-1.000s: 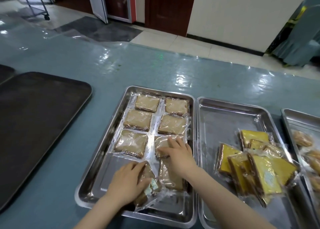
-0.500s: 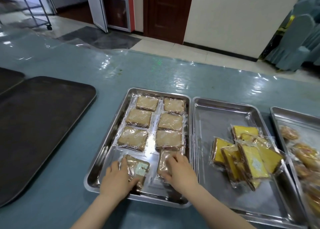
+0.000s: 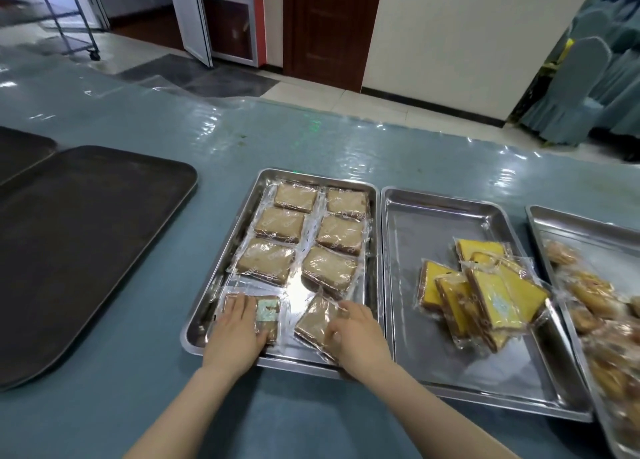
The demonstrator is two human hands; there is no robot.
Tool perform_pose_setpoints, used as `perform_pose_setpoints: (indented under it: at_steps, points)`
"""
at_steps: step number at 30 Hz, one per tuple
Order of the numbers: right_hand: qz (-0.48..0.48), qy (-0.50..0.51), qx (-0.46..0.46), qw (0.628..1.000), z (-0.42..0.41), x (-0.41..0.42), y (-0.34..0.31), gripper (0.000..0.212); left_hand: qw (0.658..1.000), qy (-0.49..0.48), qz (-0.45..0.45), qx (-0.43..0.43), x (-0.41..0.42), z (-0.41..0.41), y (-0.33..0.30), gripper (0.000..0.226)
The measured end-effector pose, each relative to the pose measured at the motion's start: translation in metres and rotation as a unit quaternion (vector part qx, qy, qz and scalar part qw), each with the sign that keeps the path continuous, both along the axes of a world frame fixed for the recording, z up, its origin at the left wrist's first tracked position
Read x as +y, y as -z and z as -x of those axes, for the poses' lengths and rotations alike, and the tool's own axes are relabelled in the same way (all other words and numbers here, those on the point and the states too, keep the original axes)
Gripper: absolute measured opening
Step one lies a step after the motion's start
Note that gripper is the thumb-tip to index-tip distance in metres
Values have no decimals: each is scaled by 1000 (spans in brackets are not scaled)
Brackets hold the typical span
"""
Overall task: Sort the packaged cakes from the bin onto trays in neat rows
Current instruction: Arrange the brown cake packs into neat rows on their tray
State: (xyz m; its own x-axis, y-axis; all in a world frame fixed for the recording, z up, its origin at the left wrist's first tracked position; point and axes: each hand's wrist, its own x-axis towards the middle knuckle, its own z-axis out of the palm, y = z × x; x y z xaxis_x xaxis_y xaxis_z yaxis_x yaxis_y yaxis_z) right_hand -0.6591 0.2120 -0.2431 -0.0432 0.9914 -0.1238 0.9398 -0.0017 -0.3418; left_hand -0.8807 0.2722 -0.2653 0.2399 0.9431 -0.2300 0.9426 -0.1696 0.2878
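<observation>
The left hand [image 3: 235, 334] lies flat, fingers straight and together, on a brown cake [image 3: 266, 314] at 7 o'clock in the tray [image 3: 221, 271], while right hand [image 3: 356, 334] fingers curl around a crooked cake [image 3: 317, 320] at 5 o'clock, probably to straighten the row.

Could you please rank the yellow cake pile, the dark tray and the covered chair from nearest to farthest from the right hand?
From the right hand:
1. Yellow cake pile, just right.
2. Dark tray, far left.
3. Covered chair, beyond the table, right.
</observation>
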Motion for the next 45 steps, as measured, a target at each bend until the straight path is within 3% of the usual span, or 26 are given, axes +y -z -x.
perform_pose_setpoints:
  at_steps: [5, 8, 11, 16, 21, 24, 30, 36, 45]
  points:
    - [3, 2, 21, 1000, 9, -6, 9, 7, 1000, 10, 10, -8, 0, 3, 0, 69]
    - [23, -57, 40, 997, 6, -3, 15, 27, 1000, 7, 6, -18, -1, 5, 0, 69]
    - [9, -40, 68, 997, 5, -2, 19, 20, 999, 0, 6, -34, -1, 6, 1, 71]
    - [-16, 20, 59, 998, 8, 20, 25, 50, 997, 11, -20, -68, 10, 3, -1, 88]
    - [40, -17, -15, 999, 10, 54, 33, 78, 995, 94, -15, 0, 49, -6, -5, 113]
    - [45, -23, -40, 998, 2, 60, 36, 85, 991, 124, 13, 50, 61, -7, 4, 116]
    - [20, -7, -36, 999, -11, 60, 33, 80, 986, 156, 6, 60, 62, -15, 17, 106]
    - [-34, 10, -24, 999, -10, 74, 34, 58, 985, 168, 7, 48, 68, -17, 18, 105]
    - [-53, 48, 16, 997, -5, 72, 31, 54, 986, 155, -36, -48, 65, -20, 2, 98]
